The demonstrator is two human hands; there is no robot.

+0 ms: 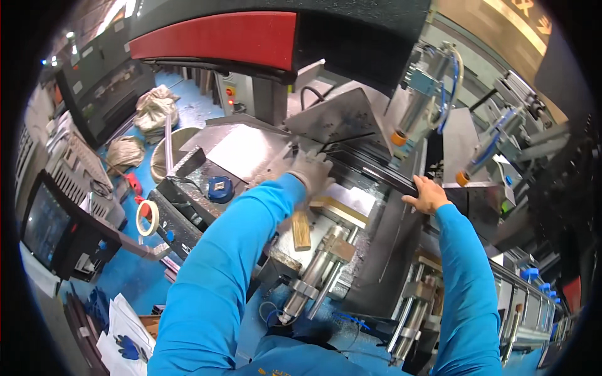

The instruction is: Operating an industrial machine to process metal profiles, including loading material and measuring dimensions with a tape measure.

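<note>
My left hand (310, 170), in a pale work glove, reaches over the machine bed near the near end of a dark upright metal plate (338, 119). Motion smears its fingers, so their grip cannot be made out. Bare, my right hand (429, 195) closes around the right end of a long dark metal profile (392, 177). That profile slants up and left across the bed toward my gloved hand. Below the left hand lie a wooden block (301, 230) and a brass-coloured bar (340, 212), with a pneumatic cylinder (316, 276) in front of them.
A blue tape measure (220, 188) lies on the left of the bed beside a roll of tape (147, 218). Two orange-tipped cylinders (411, 113) hang at the right. A red and black machine cover (219, 42) spans overhead. At far left stands a screen (47, 219).
</note>
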